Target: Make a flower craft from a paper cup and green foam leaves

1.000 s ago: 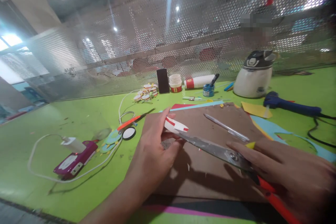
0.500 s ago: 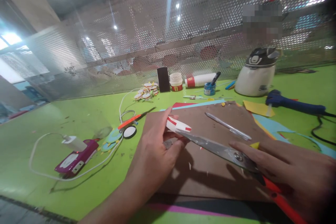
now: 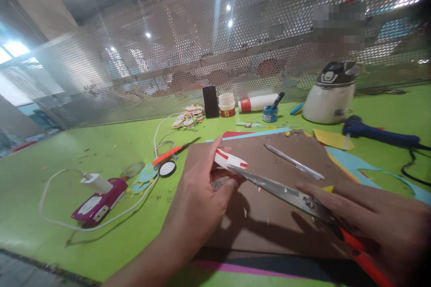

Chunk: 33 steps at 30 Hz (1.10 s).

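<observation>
I have the left hand [image 3: 198, 193] pinching a white-and-red strip [image 3: 232, 160], seemingly steadying it against scissors [image 3: 283, 193] gripped by the right hand [image 3: 373, 215]; cardboard [image 3: 266, 164] beneath likely shields the bench [image 3: 111, 148].

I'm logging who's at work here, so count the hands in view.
2: the left hand holds the red-and-white piece over the brown board; the right hand, to its right, holds the scissors. Others may be hidden behind the mesh screen.

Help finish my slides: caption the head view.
Over brown board, the left hand holds a white and red piece at the tip of scissors in the right hand.
</observation>
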Each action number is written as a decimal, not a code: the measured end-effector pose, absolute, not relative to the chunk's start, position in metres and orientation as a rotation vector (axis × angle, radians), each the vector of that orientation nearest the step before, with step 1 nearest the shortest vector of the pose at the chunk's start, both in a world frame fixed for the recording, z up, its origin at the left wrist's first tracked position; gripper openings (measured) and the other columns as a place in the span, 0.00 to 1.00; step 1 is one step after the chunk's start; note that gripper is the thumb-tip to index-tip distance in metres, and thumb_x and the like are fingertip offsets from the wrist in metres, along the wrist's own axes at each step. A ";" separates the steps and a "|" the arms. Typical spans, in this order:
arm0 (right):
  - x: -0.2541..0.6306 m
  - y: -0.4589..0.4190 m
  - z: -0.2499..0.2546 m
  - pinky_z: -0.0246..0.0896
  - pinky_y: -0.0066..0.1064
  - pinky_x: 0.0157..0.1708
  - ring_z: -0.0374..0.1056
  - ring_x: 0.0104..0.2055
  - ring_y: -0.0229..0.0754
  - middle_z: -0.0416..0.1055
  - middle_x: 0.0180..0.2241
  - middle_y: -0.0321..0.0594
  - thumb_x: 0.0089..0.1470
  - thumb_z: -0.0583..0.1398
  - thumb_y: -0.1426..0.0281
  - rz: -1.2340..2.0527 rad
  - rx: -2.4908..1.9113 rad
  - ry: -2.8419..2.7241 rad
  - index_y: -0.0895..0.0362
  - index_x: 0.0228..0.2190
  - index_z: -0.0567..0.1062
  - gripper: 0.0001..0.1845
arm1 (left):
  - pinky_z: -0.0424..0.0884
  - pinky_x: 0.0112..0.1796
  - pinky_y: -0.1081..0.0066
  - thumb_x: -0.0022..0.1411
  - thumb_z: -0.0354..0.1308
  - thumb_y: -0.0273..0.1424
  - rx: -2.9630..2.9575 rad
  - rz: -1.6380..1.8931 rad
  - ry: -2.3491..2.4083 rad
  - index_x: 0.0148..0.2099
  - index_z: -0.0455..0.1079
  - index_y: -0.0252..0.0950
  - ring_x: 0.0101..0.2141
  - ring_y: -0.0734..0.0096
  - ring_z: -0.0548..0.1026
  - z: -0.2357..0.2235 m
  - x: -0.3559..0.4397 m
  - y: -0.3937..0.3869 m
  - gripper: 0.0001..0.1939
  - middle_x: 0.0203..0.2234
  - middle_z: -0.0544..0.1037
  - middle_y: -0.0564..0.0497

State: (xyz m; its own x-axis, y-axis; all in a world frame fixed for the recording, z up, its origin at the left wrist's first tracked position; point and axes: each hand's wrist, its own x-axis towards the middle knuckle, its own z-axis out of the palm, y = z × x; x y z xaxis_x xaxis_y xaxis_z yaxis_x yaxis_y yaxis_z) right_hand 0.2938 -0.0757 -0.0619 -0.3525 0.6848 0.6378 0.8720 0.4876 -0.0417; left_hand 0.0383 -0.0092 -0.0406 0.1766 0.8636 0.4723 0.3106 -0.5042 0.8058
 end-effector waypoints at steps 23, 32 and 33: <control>0.302 -0.076 -0.072 0.63 0.33 0.25 0.70 0.30 0.43 0.72 0.36 0.40 0.57 0.52 0.71 -0.368 -1.337 -2.293 0.47 0.56 0.64 0.24 | 0.75 0.48 0.64 0.59 0.62 0.28 1.964 1.346 1.117 0.65 0.58 0.42 0.43 0.65 0.79 -0.039 0.040 -0.010 0.33 0.51 0.75 0.44; 0.303 -0.078 -0.073 0.64 0.34 0.26 0.71 0.31 0.45 0.73 0.37 0.41 0.57 0.53 0.71 -0.364 -1.351 -2.313 0.47 0.55 0.63 0.24 | 0.73 0.50 0.66 0.59 0.61 0.28 1.966 1.310 1.125 0.65 0.58 0.41 0.44 0.66 0.78 -0.041 0.040 -0.011 0.33 0.51 0.76 0.45; 0.303 -0.079 -0.073 0.64 0.34 0.25 0.71 0.31 0.45 0.73 0.36 0.41 0.57 0.53 0.71 -0.370 -1.340 -2.310 0.47 0.55 0.64 0.24 | 0.74 0.49 0.66 0.59 0.61 0.28 1.959 1.309 1.121 0.65 0.58 0.41 0.44 0.66 0.78 -0.041 0.040 -0.011 0.33 0.51 0.76 0.45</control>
State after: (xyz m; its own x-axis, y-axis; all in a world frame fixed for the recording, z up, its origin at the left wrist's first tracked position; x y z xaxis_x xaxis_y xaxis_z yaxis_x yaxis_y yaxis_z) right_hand 0.3029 -0.0788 -0.0732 -0.4326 0.7511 0.4987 0.8692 0.4943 0.0094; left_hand 0.0399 -0.0110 -0.0411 0.1876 0.8551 0.4834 0.3458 -0.5181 0.7823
